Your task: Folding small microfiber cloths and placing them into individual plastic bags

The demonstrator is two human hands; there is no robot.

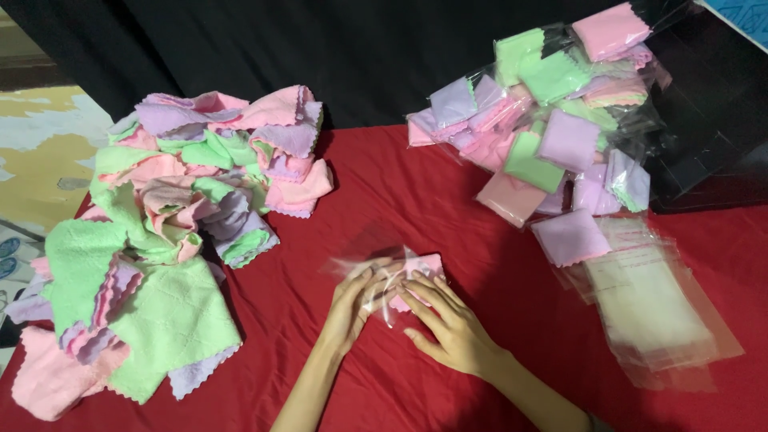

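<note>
head view: i see my left hand (352, 300) and right hand (448, 320), fingers flat, pressing a folded pink cloth (420, 268) in a crinkly clear bag (372, 256) at the middle of the red counter (416, 184).

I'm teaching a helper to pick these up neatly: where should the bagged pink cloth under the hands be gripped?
Probably by the far open edge of the clear bag, coming from above: it lies flat on the red tablecloth, and the left hand and right hand cover its near side.
</note>
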